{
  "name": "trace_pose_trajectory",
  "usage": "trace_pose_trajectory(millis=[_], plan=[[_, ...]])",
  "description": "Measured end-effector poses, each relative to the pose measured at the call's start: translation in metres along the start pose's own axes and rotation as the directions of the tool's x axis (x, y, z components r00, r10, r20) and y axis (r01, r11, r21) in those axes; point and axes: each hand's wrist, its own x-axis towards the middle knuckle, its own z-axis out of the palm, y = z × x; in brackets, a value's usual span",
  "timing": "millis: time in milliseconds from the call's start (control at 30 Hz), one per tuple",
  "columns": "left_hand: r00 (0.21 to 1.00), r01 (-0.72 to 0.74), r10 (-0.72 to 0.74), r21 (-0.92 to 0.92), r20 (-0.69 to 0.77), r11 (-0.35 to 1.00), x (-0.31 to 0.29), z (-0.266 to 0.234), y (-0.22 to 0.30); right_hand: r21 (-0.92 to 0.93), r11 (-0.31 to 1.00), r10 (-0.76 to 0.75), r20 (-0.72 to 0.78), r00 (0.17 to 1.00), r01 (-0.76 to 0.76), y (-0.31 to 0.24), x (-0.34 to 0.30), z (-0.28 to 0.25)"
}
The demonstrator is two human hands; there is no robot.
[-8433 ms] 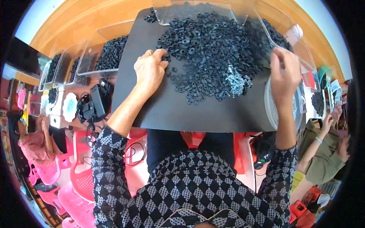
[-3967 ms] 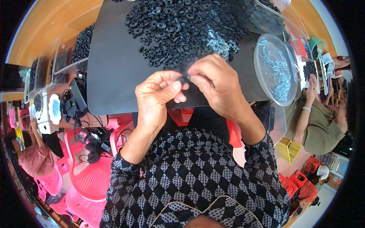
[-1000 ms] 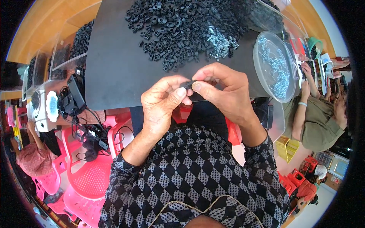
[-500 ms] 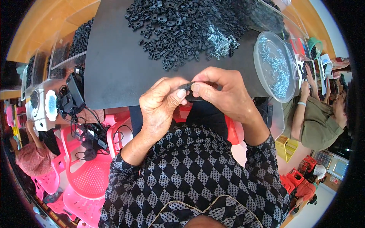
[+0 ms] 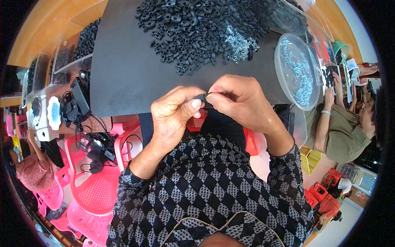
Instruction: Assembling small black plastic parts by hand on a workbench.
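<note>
So we're holding one small black part (image 5: 200,98) between both hands, just on our side of the big heap of black pieces (image 5: 193,33) and clear of it, right about where the near edge of the dark desk (image 5: 119,70) is running.

Our left hand (image 5: 172,112) is pinching the part's left end: thumb pressing from our side, index finger curling over from the heap side, the other fingers tucking in underneath. Our right hand (image 5: 243,98) is coming in from the other end, thumb and index fingertip meeting at the part, back of the hand facing up, wrist bending inward. So each grip is closing right down to a fingertip pinch, and both are sharing that one part. Both forearms are angling in toward each other on the side away from the heap.

Writing-wise, any marking on the part is too small for us to be reading, and our fingertips are covering a lot of it anyway.

Around the heap: silvery metal bits (image 5: 240,45) are lying at its near right side, a round clear tray (image 5: 284,74) with more bits is sitting to its right, and clear bins (image 5: 74,66) are standing to its left.
</note>
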Motion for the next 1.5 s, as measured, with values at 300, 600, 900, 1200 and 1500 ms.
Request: trace_pose_trajectory(millis=[300, 600, 900, 1200, 1500], plan=[[0.999, 0.05, -0.049, -0.05, 0.005, 0.998, 0.001, -0.002, -0.001, 0.13, 0.975, 0.167, 0.091, 0.982, -0.178, 0.004, 0.001, -0.002], [1.0, 0.003, -0.003, 0.032, 0.012, 0.999, 0.002, -0.002, -0.001, 0.196, 0.949, 0.22, 0.149, 0.964, -0.247, 0.004, 0.0, -0.005], [0.999, 0.019, -0.019, -0.004, 0.029, 1.0, 0.003, -0.004, -0.001, 0.242, 0.941, 0.212, 0.118, 0.97, -0.235, 0.003, -0.002, -0.004], [0.995, 0.048, -0.055, 0.095, 0.078, 0.994, 0.002, -0.005, 0.004, 0.145, 0.97, 0.172, 0.149, 0.974, -0.194, 0.01, -0.001, -0.002], [0.997, 0.043, -0.045, 0.044, 0.068, 0.998, 0.002, -0.005, 0.004, 0.152, 0.982, 0.064, 0.28, 0.958, -0.11, 0.015, 0.004, -0.005]])
